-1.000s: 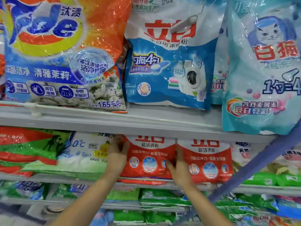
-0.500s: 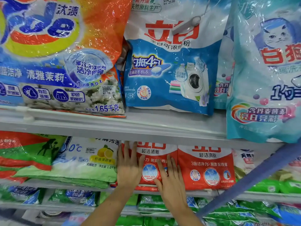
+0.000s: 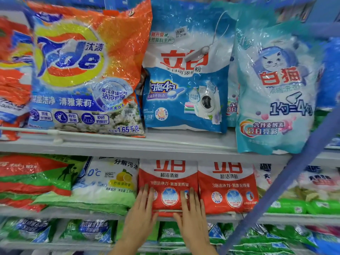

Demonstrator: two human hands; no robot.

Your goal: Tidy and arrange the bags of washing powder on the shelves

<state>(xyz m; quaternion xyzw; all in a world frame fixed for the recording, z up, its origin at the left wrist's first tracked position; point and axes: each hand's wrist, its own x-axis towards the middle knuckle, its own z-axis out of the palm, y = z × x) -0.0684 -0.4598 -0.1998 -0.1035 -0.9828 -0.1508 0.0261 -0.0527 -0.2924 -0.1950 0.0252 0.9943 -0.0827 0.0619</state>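
Far left on middle shelf [image 3: 257, 218]: stack of red-and-green bags [image 3: 35, 181], lying flat. Above, on upper shelf [image 3: 128, 146]: big orange bag [image 3: 88, 67] with blue-and-yellow logo, standing upright. Next on middle shelf: white-and-green lemon bag [image 3: 106, 186], lying sloped. Centre: left hand [image 3: 139, 216] flat on lower left corner of red bag [image 3: 168, 181], fingers [image 3: 146, 195] straight, gripping nothing. Red bag upright at front of middle shelf, glossy, white top band with red characters, row of round blue icons low down, just beside lemon bag and twin red bag [image 3: 228, 186]. Right hand [image 3: 191, 218] flat on its lower right part, fingers straight, nothing gripped. Above: blue-and-white bag [image 3: 185, 100] with washing-machine picture, grey tag hanging on front. Further right: pale teal cat bag [image 3: 276, 89], overhanging upper shelf edge. Blue bar [image 3: 294, 181] slanting across right side. Far right: green-and-white bags [image 3: 303, 196].
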